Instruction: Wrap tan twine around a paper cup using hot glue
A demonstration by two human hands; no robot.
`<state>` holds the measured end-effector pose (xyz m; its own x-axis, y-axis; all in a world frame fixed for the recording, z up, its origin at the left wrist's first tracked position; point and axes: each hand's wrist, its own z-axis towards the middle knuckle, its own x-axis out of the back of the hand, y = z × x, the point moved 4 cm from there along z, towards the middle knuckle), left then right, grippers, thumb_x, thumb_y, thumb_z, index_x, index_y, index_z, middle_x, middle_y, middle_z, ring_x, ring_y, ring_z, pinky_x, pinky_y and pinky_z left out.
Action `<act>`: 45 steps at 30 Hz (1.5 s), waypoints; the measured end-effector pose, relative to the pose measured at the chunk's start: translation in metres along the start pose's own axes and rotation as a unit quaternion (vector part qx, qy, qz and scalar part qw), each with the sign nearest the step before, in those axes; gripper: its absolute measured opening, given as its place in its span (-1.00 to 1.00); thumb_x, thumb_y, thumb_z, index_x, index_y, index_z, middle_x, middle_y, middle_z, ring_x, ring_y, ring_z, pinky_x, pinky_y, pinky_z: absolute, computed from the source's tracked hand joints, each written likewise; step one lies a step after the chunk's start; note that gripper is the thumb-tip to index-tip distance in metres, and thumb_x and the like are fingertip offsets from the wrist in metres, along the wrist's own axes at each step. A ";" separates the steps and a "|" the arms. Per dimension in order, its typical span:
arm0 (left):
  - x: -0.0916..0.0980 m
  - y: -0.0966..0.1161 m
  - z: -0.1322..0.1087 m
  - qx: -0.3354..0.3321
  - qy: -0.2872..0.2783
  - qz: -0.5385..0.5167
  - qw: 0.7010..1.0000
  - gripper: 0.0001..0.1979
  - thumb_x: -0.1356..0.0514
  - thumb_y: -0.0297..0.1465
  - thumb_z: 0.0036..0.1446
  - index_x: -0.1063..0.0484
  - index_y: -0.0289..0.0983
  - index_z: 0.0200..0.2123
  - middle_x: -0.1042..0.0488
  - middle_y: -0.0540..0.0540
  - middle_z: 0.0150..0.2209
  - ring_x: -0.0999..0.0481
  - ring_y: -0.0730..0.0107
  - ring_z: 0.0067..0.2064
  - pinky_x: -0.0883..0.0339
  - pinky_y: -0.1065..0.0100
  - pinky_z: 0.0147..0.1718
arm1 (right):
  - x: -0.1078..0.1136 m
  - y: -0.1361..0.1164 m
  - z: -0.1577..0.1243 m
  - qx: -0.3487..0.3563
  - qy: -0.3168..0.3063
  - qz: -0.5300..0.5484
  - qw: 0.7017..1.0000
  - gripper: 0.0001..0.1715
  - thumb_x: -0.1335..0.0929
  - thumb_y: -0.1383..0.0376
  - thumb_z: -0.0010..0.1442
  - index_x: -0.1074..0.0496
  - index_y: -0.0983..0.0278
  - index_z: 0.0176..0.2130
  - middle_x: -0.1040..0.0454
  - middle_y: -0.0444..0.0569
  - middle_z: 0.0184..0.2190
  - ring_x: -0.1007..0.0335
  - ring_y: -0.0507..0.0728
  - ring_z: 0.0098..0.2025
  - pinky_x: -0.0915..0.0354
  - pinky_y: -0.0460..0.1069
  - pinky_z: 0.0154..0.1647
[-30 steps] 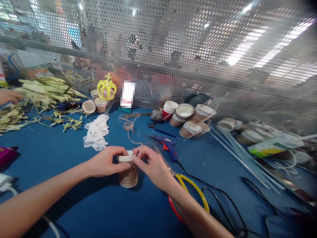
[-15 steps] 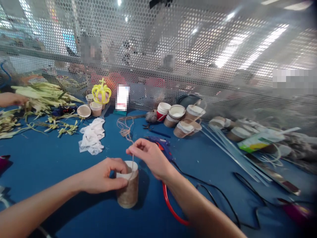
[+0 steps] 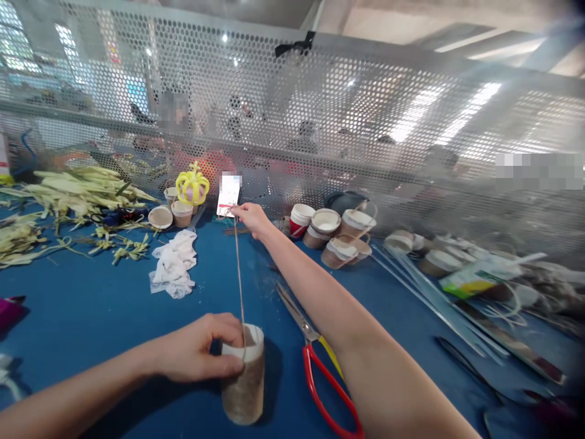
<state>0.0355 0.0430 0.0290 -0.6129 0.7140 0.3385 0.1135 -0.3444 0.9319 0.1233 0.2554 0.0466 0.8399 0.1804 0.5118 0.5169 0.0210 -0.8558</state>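
A brown twine-wrapped paper cup (image 3: 244,390) stands upright on the blue table near me. My left hand (image 3: 208,347) pinches its rim, fingers inside and thumb outside on the twine. From that thumb a strand of twine (image 3: 238,268) runs taut up and away to my right hand (image 3: 249,216), which is stretched far forward with its fingertips closed on it. Loose loops of the twine hang at those fingertips, in front of a lit phone (image 3: 228,194). Red-handled scissors (image 3: 311,341) lie beside the cup, partly under my right forearm.
Crumpled white cloth (image 3: 174,262) lies left of centre, with pale husks (image 3: 86,195) behind. Several cups (image 3: 325,221) and a yellow crown-shaped piece (image 3: 192,185) stand along the perforated metal screen (image 3: 274,122). Clear glue sticks (image 3: 425,292) and a black cord (image 3: 466,366) are on the right.
My right hand has moved from just above the cup far forward, drawing the twine out long and lifting its loops. My left hand keeps its hold on the rim. The scissors' blades have come into view.
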 end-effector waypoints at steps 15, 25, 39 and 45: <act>0.018 -0.040 0.001 0.131 0.173 -0.031 0.976 -0.71 -0.07 -0.22 0.05 -0.26 -0.32 -0.56 -0.30 0.00 -0.51 -0.27 0.42 -0.40 -0.18 0.40 -0.36 | 0.089 0.030 -0.111 0.000 0.005 -0.172 0.985 -0.73 -0.22 0.24 0.23 -0.36 0.34 -0.39 -0.39 -0.11 -0.52 -0.30 -0.03 -0.59 -0.24 -0.12 -0.62; 0.024 -0.034 -0.001 0.131 0.173 0.104 0.971 -0.76 -0.04 -0.28 0.07 -0.30 -0.30 -0.53 -0.37 -0.03 -0.45 -0.32 0.36 -0.34 -0.19 0.36 -0.29 | 0.089 0.130 -0.154 -0.138 0.062 -0.264 0.953 -0.72 -0.25 0.25 0.22 -0.33 0.26 -0.06 -0.35 0.01 -0.05 -0.35 0.12 -0.14 -0.32 0.09 -0.17; 0.032 -0.036 -0.001 0.130 0.141 0.085 0.978 -0.76 -0.06 -0.30 0.07 -0.34 -0.32 -0.52 -0.39 -0.01 -0.49 -0.35 0.41 -0.39 -0.20 0.42 -0.36 | 0.055 0.057 -0.219 -0.035 -0.025 0.088 0.995 -0.82 -0.33 0.25 0.02 -0.33 0.27 -0.55 -0.44 -0.10 -0.63 -0.33 0.03 -0.59 -0.27 -0.06 -0.51; 0.034 -0.036 -0.002 0.136 0.147 0.081 0.976 -0.75 -0.06 -0.27 0.07 -0.32 -0.33 -0.52 -0.34 0.01 -0.49 -0.30 0.43 -0.40 -0.17 0.44 -0.37 | 0.044 0.064 -0.223 -0.033 0.032 0.220 0.974 -0.81 -0.35 0.29 0.03 -0.41 0.29 -0.27 -0.52 0.03 -0.26 -0.45 0.12 -0.30 -0.33 0.00 -0.29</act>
<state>0.0092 0.0789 0.0065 -0.7630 0.4450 0.4689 0.4061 -0.2345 0.8832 0.2304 0.0450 0.0311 0.9902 0.0967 0.1012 0.1116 -0.1090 -0.9878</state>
